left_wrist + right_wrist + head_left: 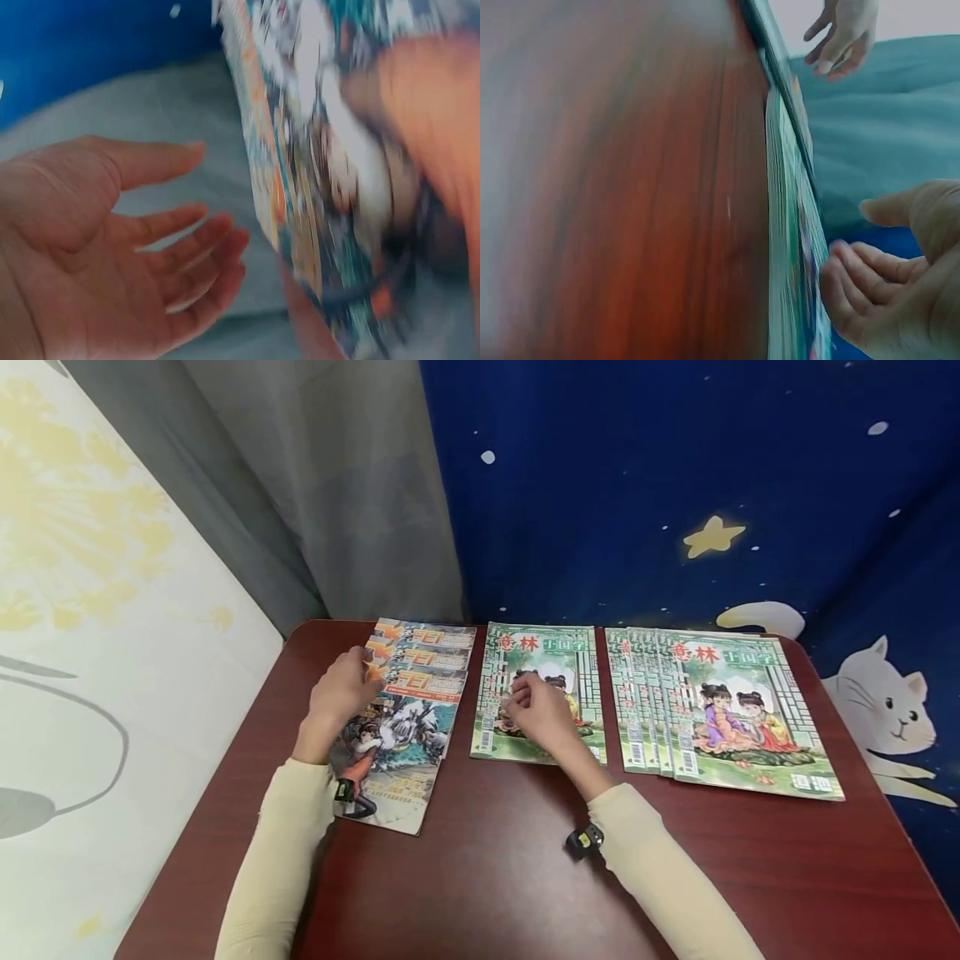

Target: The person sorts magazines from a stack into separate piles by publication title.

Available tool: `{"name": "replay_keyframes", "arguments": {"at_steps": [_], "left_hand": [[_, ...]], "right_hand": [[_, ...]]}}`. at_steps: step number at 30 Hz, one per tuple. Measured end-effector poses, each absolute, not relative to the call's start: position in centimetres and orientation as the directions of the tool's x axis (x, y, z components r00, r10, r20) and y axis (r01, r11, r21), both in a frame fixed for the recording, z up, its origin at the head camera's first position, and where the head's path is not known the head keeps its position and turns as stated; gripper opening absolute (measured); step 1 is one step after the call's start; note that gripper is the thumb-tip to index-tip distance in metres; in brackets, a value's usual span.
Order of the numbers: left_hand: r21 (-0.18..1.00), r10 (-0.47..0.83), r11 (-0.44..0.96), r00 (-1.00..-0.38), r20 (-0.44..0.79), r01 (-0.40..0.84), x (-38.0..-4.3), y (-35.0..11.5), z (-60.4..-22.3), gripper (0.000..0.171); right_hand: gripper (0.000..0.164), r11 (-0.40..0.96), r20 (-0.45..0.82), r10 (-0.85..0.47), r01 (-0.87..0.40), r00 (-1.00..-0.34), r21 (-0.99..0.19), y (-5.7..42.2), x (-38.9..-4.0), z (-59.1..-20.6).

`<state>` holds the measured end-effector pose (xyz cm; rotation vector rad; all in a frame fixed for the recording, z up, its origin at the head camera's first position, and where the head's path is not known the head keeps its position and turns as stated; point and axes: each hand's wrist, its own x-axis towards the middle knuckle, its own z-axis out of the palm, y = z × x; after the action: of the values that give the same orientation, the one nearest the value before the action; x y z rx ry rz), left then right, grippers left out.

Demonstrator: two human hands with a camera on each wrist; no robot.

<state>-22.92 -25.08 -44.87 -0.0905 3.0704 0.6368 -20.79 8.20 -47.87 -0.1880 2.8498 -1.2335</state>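
My left hand hovers by the left edge of a staggered row of three comic magazines. In the left wrist view its thumb and loosely bent fingers stand apart from the magazine cover, holding nothing. Over a green magazine at the middle is my right hand, which hides part of the cover picture. The right wrist view shows that hand's fingers loosely bent and empty, close over the magazine's surface.
Several matching green magazines overlap in a fan at the right of the dark red table. Behind the table hang a grey curtain and a blue cloth with stars and a cat. A white patterned surface is at the left.
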Motion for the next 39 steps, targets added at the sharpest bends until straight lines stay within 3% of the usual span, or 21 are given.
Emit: {"name": "replay_keyframes", "arguments": {"at_steps": [4, 8, 12, 15, 20, 23, 30, 35, 39], "left_hand": [[0.327, -0.04, 0.945, -0.998, 0.039, -0.025, -23.5, -22.5, -45.2, 0.069], [0.333, 0.047, 0.942, -0.999, 0.018, 0.05, -24.2, -19.9, -45.4, 0.079], [0.368, 0.173, 0.917, -0.985, -0.011, 0.157, -25.2, -17.7, -45.3, 0.087], [0.459, 0.258, 0.861, -0.966, -0.023, 0.219, -25.8, -16.0, -45.3, 0.092], [0.724, 0.364, 0.65, -0.931, -0.03, 0.231, -26.7, -13.2, -45.6, 0.092], [0.806, 0.375, 0.569, -0.924, -0.076, 0.164, -27.0, -11.7, -46.0, 0.097], [0.811, 0.295, 0.586, -0.929, -0.222, -0.008, -27.4, -9.5, -46.4, 0.111], [0.781, 0.285, 0.622, -0.913, -0.293, -0.057, -27.9, -8.9, -46.1, 0.099], [0.717, 0.254, 0.696, -0.926, -0.28, -0.026, -28.3, -8.5, -45.8, 0.084]], "right_hand": [[0.053, 0.778, 0.071, -0.097, -0.12, -0.993, -0.616, 10.2, -21.2, -47.6], [0.075, 0.836, 0.058, -0.051, -0.075, -0.997, -0.544, 12.1, -21.4, -47.3], [0.095, 0.833, 0.033, 0.0, -0.018, -0.999, -0.552, 13.5, -21.7, -47.0], [0.103, 0.809, -0.002, 0.027, 0.023, -1.0, -0.587, 14.3, -22.0, -47.2], [0.103, 0.736, -0.026, 0.076, 0.073, -0.997, -0.674, 15.2, -22.9, -47.9], [0.104, 0.68, -0.044, 0.094, 0.096, -0.995, -0.727, 15.6, -23.4, -48.4], [0.109, 0.614, -0.121, 0.147, 0.186, -0.982, -0.767, 16.0, -24.0, -48.9], [0.107, 0.631, -0.183, 0.126, 0.221, -0.975, -0.744, 16.5, -24.5, -48.5], [0.104, 0.566, -0.252, 0.085, 0.255, -0.964, -0.784, 17.1, -24.8, -47.4]]}}
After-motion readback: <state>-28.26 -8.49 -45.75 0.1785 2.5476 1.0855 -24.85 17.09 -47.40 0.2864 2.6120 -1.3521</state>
